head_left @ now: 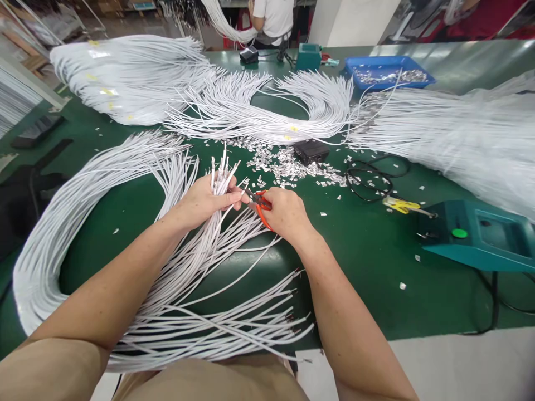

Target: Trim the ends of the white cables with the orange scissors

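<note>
Several white cable ends (pixel 220 179) stick up from my left hand (pixel 209 197), whose fingers and thumb are closed round them. My right hand (pixel 284 211) grips orange-handled scissors (pixel 264 209). Their dark blades point left and meet the left fingertips beside one cable end; whether they are cutting cannot be made out. Below my hands, more white cables (pixel 200 262) fan out across the green table, some with dark tips near my body. The same bundle curves round on the left, and its far ends lie behind my left hand.
Small silvery scraps (pixel 284 164) litter the table around a black box (pixel 311 151). Further cable bundles (pixel 134 78) lie at the back and right. A blue tray (pixel 388 72) holds scraps. A teal machine (pixel 476 234) stands right, near yellow-handled snips (pixel 401 205). A person (pixel 273 19) sits beyond.
</note>
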Demonstrator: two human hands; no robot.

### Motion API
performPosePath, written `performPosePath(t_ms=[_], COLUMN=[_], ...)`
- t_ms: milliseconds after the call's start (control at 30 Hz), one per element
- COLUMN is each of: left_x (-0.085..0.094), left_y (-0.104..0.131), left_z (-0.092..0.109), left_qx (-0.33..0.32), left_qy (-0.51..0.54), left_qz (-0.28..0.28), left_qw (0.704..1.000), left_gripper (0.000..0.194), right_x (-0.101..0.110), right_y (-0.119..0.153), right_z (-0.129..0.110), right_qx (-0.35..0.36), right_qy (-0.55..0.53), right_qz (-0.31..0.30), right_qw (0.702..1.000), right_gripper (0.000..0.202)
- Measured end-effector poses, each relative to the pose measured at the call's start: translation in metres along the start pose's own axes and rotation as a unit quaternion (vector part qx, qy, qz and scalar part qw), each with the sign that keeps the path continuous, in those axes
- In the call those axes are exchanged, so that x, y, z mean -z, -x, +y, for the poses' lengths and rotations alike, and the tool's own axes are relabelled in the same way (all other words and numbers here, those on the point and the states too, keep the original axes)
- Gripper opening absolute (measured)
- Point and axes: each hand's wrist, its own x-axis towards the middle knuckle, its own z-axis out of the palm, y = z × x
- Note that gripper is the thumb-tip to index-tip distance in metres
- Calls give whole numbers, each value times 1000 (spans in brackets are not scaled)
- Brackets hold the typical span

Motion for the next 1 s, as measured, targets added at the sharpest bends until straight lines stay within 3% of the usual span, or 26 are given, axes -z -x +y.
performPosePath(t_ms=[67,133,233,300,500,667,733,833,1000], left_x=[-3,-7,-13,-16,-19,-16,-16,-15,-13], left_y=[1,2,4,6,7,4,4,3,2], left_z=[0,2,6,9,12,4,2,0,-4], left_qx=[4,4,2,3,15,20,32,28,6], left_qy=[-9,-40,-115,-155,-156,-15,24,27,-77], left_qz=[28,60,92,101,102,36,17,47,98], left_qw=[1000,997,989,983,982,999,999,998,992], left_gripper=[32,32,29,28,28,34,36,39,36], right_x=[1,3,3,2,-6,-10,-10,-8,-3], right_y=[-1,-3,-3,-3,-3,-5,-5,-4,-1], right_z=[2,1,-7,-13,-17,-16,-16,-18,-22], right_qx=[-34,-71,-92,-97,-123,-155,-154,-144,-125], right_qy=[-78,-212,-422,-498,-576,-615,-623,-595,-548], right_qz=[18,45,66,68,72,33,14,45,86], right_qw=[996,974,900,859,805,772,766,789,823], right_gripper=[26,23,22,20,16,13,16,18,18])
